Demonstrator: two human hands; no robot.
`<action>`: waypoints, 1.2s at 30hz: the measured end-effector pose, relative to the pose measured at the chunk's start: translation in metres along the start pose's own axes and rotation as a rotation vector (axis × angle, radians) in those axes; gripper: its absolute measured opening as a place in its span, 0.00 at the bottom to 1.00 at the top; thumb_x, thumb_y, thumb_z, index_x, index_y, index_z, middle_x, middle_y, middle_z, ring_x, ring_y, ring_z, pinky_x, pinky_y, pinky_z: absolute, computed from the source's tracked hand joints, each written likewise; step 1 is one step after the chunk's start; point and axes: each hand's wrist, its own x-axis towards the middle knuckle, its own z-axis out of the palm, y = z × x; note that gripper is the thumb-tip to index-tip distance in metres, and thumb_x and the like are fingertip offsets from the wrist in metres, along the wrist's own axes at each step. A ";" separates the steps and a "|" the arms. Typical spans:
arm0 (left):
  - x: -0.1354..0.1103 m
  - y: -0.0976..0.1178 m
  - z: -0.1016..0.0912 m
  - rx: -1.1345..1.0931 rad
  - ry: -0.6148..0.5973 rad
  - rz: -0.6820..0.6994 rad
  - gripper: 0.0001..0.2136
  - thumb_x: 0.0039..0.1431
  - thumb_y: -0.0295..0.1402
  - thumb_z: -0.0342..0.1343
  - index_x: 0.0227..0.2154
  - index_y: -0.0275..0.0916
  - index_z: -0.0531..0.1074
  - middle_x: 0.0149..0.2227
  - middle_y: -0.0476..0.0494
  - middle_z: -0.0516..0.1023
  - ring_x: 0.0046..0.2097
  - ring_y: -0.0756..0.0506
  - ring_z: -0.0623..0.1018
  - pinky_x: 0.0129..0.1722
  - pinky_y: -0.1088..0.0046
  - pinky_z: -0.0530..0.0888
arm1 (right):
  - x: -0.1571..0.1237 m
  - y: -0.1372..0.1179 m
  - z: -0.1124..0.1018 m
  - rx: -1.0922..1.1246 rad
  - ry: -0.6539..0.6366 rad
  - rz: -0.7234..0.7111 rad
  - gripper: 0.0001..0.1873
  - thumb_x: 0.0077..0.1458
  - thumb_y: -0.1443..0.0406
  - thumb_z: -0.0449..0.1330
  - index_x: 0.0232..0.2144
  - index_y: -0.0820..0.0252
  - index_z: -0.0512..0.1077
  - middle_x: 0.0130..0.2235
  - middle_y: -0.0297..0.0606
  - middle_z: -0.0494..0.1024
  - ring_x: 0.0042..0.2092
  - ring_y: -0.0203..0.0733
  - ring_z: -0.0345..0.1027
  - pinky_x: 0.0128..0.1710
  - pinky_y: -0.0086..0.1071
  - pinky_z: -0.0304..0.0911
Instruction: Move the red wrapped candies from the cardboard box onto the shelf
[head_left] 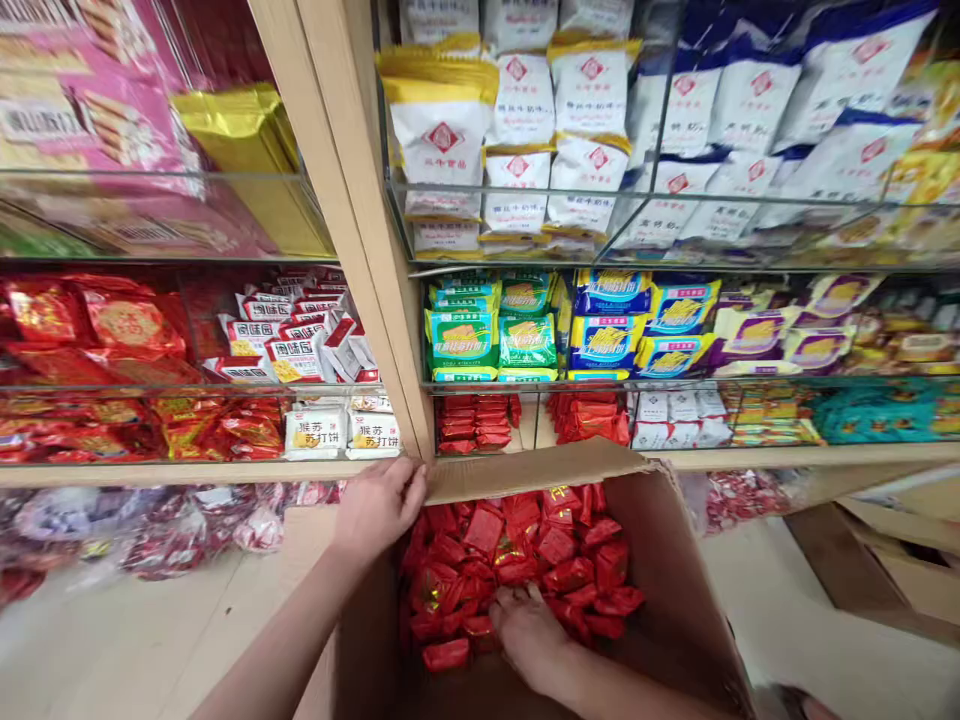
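A deep cardboard box (675,580) stands against the front of the shelves, its top flaps apart. My left hand (381,505) is closed on the upper left corner of the box, by the back flap. Inside the box lies a heap of small red wrapped packets (559,545), some with gold print. Down among these packets is my right hand (531,632), its fingers curled and pressed into the heap. The fingertips are hidden, so which packets they grip does not show.
Behind the box rise wooden shelves (409,350) with clear bins of wrapped snacks. Red packets (474,422) fill part of a bottom bin, beside white ones (679,420). Plastic bags (172,525) lie under the shelf at left; another cardboard box (862,570) stands at right.
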 end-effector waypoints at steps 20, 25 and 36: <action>-0.048 0.108 -0.016 -1.153 -0.154 -0.422 0.13 0.52 0.41 0.46 0.22 0.36 0.66 0.22 0.50 0.69 0.26 0.52 0.68 0.26 0.78 0.66 | -0.062 -0.004 -0.124 1.247 0.523 -0.122 0.10 0.51 0.59 0.51 0.30 0.60 0.64 0.28 0.31 0.67 0.30 0.33 0.59 0.29 0.24 0.57; -0.044 0.120 -0.015 -1.402 -0.148 -0.677 0.20 0.51 0.48 0.44 0.23 0.35 0.68 0.21 0.48 0.71 0.23 0.50 0.69 0.22 0.77 0.65 | -0.050 -0.013 -0.111 1.190 0.849 0.093 0.14 0.55 0.57 0.44 0.23 0.59 0.58 0.22 0.29 0.60 0.25 0.32 0.55 0.24 0.24 0.53; -0.046 0.124 -0.008 -1.374 -0.025 -0.670 0.18 0.49 0.48 0.47 0.17 0.36 0.61 0.18 0.49 0.67 0.22 0.52 0.66 0.21 0.79 0.65 | -0.041 -0.011 -0.099 1.047 1.033 0.215 0.15 0.56 0.58 0.43 0.20 0.57 0.52 0.20 0.28 0.57 0.23 0.32 0.53 0.24 0.26 0.51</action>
